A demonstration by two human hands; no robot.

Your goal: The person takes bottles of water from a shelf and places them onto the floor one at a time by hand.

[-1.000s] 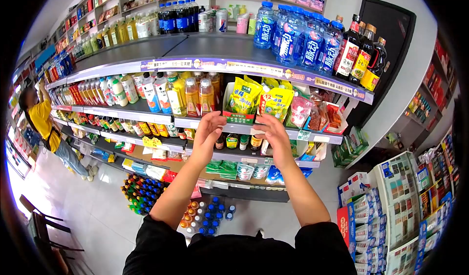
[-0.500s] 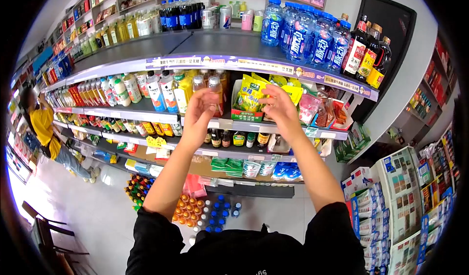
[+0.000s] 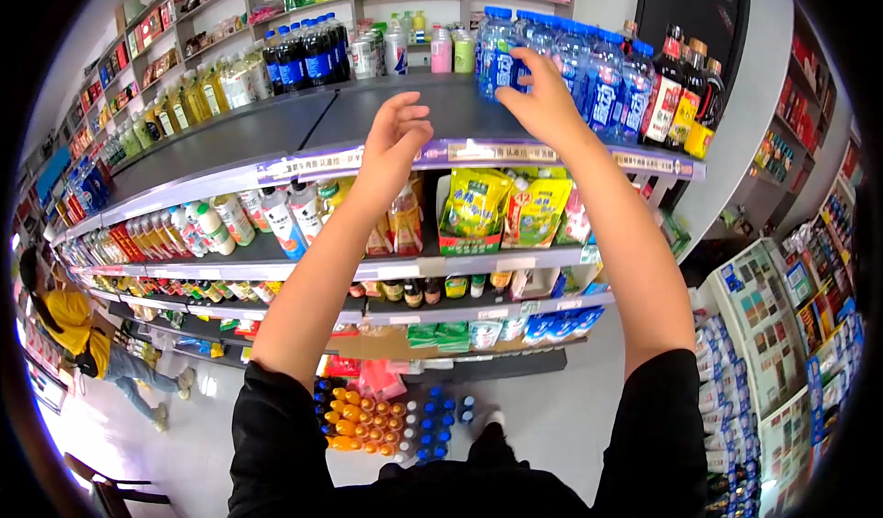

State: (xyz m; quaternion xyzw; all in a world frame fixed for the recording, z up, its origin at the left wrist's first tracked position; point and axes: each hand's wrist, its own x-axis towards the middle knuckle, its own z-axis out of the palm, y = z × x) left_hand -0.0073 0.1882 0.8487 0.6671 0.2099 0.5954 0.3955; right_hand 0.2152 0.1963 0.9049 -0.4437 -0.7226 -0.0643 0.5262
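Blue-capped bottles (image 3: 600,78) are stood upright on the top shelf (image 3: 239,141), beyond the nearer right hand (image 3: 544,102); contact cannot be told. Nothing is gripped, fingers loosely parted, the left hand (image 3: 397,139) farther left.

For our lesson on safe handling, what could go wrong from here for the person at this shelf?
The right hand's grip is in front of closely packed blue bottles; a clumsy touch might topple one into its neighbours.
Dark bottles stand beside them near the right end of the top shelf, so a sideways push could tip one over.
The person's foot is close to floor bottles; a careless step might scatter them.
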